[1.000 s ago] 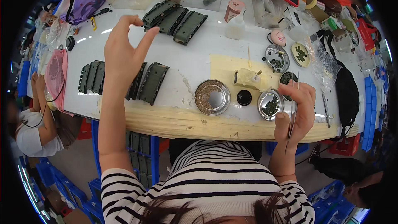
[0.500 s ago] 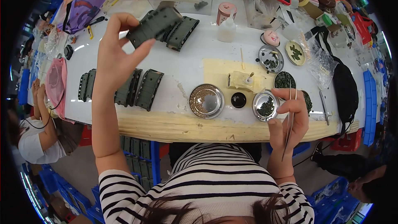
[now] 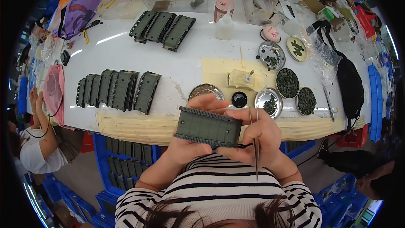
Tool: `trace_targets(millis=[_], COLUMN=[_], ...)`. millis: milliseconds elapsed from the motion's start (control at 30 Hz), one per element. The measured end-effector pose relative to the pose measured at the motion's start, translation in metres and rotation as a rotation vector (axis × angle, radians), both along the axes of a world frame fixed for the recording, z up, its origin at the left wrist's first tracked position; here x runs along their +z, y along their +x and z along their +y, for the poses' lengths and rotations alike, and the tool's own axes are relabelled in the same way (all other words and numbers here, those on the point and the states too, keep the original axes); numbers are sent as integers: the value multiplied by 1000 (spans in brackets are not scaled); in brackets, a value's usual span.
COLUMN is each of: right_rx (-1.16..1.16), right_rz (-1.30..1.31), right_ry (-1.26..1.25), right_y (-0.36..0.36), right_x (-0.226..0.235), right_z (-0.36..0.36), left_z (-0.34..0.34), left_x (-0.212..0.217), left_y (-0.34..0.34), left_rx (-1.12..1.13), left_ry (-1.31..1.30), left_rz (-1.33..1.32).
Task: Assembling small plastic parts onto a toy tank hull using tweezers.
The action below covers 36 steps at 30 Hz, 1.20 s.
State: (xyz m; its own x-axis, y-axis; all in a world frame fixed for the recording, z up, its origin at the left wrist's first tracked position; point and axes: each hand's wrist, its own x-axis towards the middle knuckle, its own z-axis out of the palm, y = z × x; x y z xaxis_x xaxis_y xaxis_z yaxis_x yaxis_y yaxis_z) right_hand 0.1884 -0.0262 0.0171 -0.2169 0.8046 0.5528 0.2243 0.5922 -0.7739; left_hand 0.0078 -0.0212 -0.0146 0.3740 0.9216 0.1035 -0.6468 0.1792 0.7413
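In front of my chest, my left hand [image 3: 183, 150] grips a dark green ribbed plastic shell [image 3: 206, 127], thumb along its near edge and fingers behind the far one. The shell is slightly tilted, with toothed long edges and a small hole near each end. My right hand [image 3: 265, 137] holds metal tweezers [image 3: 256, 156] pointing down towards me, while its thumb and fingertips touch the shell's right end. Just beyond the hands are a dish of brownish grains [image 3: 206, 89], partly hidden, a small black pot [image 3: 239, 99] and a steel dish of green chips [image 3: 269, 104].
Similar shells stand in a left row [image 3: 107, 89] and a far group [image 3: 162, 29]. Round tins of green pieces [image 3: 287, 83] sit to the right, beyond a yellow-wrapped block [image 3: 247, 80]. A white squeeze bottle [image 3: 225, 27] stands farther back. A blue crate [image 3: 103, 160] below holds more shells.
My left hand has come back from the far shell group to my chest with a shell. My right hand has moved left to meet it, still holding the tweezers.
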Motion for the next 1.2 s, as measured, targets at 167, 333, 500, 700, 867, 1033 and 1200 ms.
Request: trace_targets(millis=[167,333,500,700,867,1033,1200], right_rx=[-72,-354,-476,-467,-484,-485,-461], right_rz=[3,40,-122,-322,-383,-389,-287], right_ry=[65,-185,-352,-258,-216,-243,-246], right_y=[30,68,81,84,81,79,76], right_x=[-5,-4,-10,-23,-26,-27,-23], right_z=[7,1,-3,3,8,8,8], left_z=[-2,7,4,7,6,5,3], left_x=[9,16,18,17,17,24,26], left_y=[6,-15,-10,-1,-3,2,5], left_rx=[-34,17,96,87,93,146,147], left_ry=[-219,-279,-308,-315,-322,-241,-179], left_rz=[-213,-85,-108,-21,43,109,128])
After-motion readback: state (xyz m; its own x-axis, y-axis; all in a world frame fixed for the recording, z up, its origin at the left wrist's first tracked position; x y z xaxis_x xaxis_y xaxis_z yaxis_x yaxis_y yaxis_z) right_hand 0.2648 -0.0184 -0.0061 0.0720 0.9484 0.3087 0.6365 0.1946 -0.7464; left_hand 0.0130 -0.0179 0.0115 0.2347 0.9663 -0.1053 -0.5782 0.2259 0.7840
